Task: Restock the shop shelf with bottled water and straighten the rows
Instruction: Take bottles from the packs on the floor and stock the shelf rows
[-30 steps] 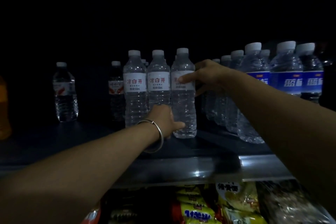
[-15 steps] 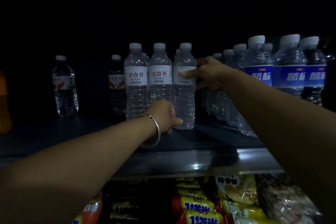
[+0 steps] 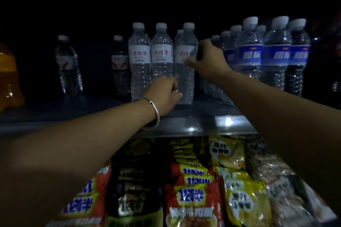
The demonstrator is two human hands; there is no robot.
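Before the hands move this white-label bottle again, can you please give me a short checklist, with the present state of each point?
1. Right hand has a grip on the label height of the rightmost white-label bottle: ok.
2. Left hand steadies the same bottle near its base: cannot tell, the fingers are hidden.
3. Bottle stands upright on the shelf: ok.
4. Label faces the front like its two white-label neighbours: ok, red characters show, partly covered by the thumb.
5. Blue-label bottles to the right stand upright: ok.
6. Rows behind the front bottles are straight: cannot tell, too dark.
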